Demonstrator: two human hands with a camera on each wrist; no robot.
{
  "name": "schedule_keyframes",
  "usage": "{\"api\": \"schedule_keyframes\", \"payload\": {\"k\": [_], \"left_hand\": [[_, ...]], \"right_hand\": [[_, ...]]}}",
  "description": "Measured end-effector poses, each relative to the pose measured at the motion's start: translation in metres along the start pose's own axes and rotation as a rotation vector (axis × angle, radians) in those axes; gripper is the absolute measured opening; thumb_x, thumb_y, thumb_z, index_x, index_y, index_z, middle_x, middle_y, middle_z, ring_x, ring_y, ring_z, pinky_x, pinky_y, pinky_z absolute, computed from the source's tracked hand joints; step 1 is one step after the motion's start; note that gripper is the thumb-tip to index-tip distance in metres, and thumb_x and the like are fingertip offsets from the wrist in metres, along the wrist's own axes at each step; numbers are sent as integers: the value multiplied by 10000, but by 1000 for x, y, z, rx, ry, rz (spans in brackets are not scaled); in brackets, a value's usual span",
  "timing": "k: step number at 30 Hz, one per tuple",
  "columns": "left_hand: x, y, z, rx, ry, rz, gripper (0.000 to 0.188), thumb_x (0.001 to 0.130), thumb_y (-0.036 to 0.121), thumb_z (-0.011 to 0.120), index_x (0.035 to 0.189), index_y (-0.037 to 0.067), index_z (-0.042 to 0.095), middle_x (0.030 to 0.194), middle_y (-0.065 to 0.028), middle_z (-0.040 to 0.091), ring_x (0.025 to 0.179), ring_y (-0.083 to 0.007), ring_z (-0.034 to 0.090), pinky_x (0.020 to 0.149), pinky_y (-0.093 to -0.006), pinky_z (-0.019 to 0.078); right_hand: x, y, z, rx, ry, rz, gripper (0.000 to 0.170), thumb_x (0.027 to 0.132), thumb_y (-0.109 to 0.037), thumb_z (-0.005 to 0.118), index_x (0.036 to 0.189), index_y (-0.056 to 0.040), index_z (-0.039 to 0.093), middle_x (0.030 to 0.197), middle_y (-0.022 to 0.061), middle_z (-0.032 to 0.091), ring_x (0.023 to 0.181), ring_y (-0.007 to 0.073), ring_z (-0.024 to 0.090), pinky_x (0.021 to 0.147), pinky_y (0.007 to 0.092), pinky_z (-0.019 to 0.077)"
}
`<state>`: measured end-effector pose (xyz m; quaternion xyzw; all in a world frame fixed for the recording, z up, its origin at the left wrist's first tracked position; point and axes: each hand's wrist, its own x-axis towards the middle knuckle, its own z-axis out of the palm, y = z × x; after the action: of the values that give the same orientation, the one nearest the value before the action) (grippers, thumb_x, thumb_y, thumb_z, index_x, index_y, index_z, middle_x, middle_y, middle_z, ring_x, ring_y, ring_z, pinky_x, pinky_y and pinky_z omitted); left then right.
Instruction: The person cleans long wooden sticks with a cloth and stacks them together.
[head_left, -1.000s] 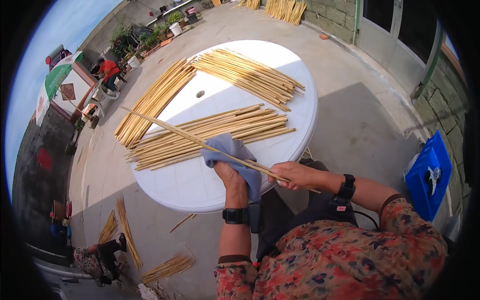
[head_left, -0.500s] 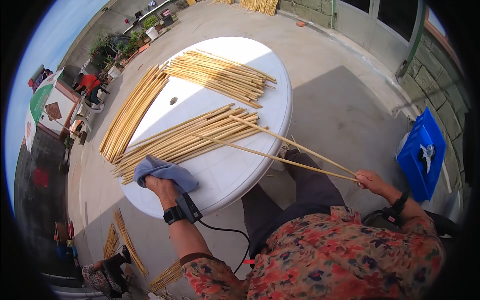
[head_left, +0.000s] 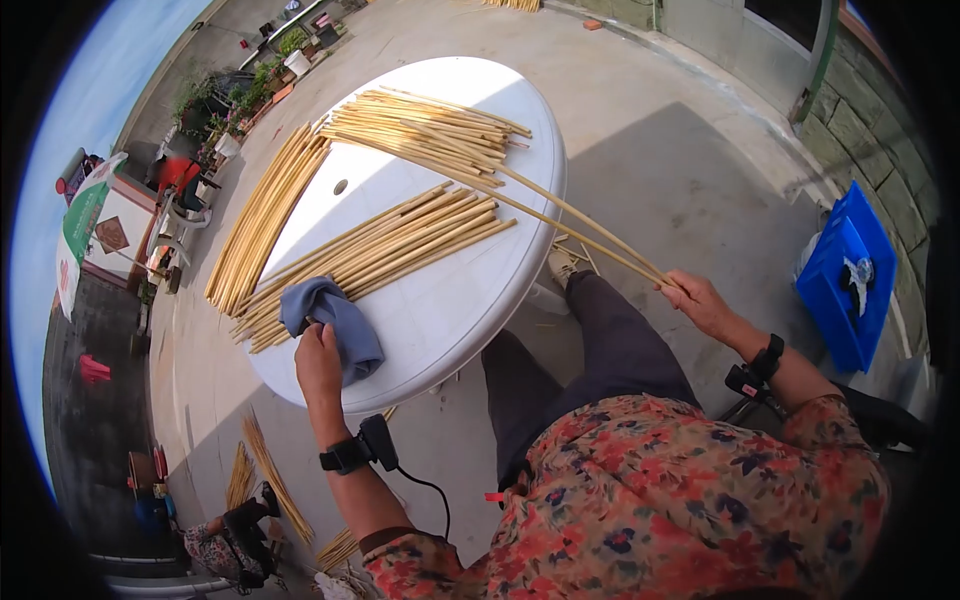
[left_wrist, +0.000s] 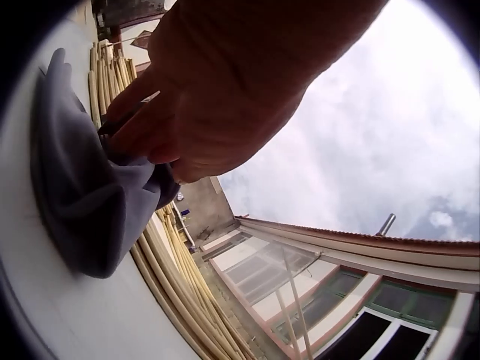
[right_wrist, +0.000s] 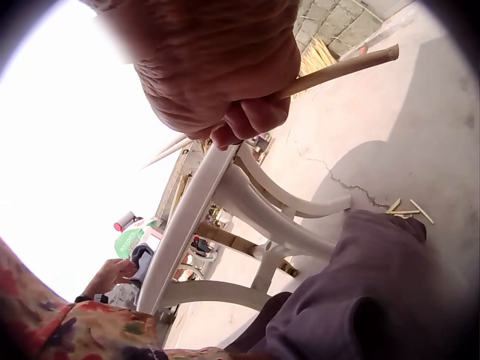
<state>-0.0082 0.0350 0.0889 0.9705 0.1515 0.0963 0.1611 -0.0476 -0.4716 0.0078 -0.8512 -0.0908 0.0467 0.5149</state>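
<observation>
On the round white table (head_left: 440,330), the left hand (head_left: 319,372) pinches a bunched blue-grey cloth (head_left: 345,340) beside the near row of sticks (head_left: 400,240). The left wrist view has that hand (left_wrist: 217,97) with bent fingers on the cloth (left_wrist: 90,202). Out past the table's right edge, the right hand (head_left: 702,305) grips two long sticks (head_left: 590,238) by their near ends; they slant over the table toward the far pile (head_left: 430,130). In the right wrist view, curled fingers of the right hand (right_wrist: 225,82) surround a stick (right_wrist: 341,71) whose end sticks out.
Another stick pile (head_left: 265,220) lies on the table's left side. A blue bin (head_left: 850,280) stands at right. More stick bundles (head_left: 275,480) lie on the ground at lower left, near a seated person (head_left: 225,545). Another person in red (head_left: 180,175) sits at upper left.
The sticks have left the cloth and swung right with the right hand, then up and forward over the far pile. The left hand has moved left and down to the table with the cloth.
</observation>
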Motion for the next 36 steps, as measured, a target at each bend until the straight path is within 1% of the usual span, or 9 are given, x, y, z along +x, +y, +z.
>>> {"api": "schedule_keyframes", "payload": {"k": [3,5,10,13,15,22,26,32,36], "left_hand": [[-16,19,-6,-135,188,108,252,817,142,550,1034,18,522,1027,-155,549,969,-330,502,813,-394,412],[-30,54,-10,-118,434,541,373,750,67,614,1105,50,499,1112,-133,512,1020,-301,478,861,-381,386],[-43,119,1,150,228,851,695,667,146,693,1271,101,352,1263,-78,408,1221,-233,334,1038,-455,152],[-28,122,24,163,242,931,514,708,132,650,1168,85,426,1113,-95,520,1069,-236,479,945,-421,312],[-20,124,29,197,-51,825,161,776,122,534,918,66,479,859,-107,580,852,-268,562,741,-382,433],[-3,147,21,-264,-99,508,160,859,171,476,795,33,425,658,-169,547,598,-361,523,534,-436,385],[33,161,3,-770,-297,247,230,916,240,421,841,28,474,521,-10,411,442,-62,421,395,-252,334],[110,197,-61,-636,-12,407,264,928,234,401,875,-3,504,516,18,398,418,-48,383,385,-196,332],[172,192,-58,-1203,-107,231,249,926,223,397,925,-9,487,642,-28,456,524,-96,452,465,-235,398]], "right_hand": [[5,-12,-2,-265,-19,-88,183,871,-213,485,935,-50,536,690,66,503,564,179,471,549,279,403],[12,-18,-4,-348,-20,-196,174,863,-211,492,929,-56,532,707,84,513,584,227,488,552,306,412],[32,-56,-15,-532,-45,-400,148,838,-206,514,899,-72,533,724,91,529,639,299,521,562,364,427],[38,-85,-32,-692,-47,-597,140,810,-216,550,867,-88,540,709,68,518,638,267,534,546,357,426],[44,-103,-50,-919,1,-685,141,754,-198,604,838,-101,544,703,41,513,681,234,544,573,353,429],[63,-184,-96,-1140,763,-1099,346,741,-82,601,1080,-85,530,1021,96,550,947,236,533,821,310,435],[123,-177,-71,-490,513,-910,272,810,-54,537,1081,-53,517,1021,109,547,937,266,534,803,330,448],[217,-138,-28,-287,136,-580,252,838,-97,509,1086,-50,504,1007,117,534,914,217,549,802,314,454],[278,-124,-12,-134,30,-403,266,877,-165,463,1099,-23,500,1033,114,541,943,197,536,823,307,436]]}}
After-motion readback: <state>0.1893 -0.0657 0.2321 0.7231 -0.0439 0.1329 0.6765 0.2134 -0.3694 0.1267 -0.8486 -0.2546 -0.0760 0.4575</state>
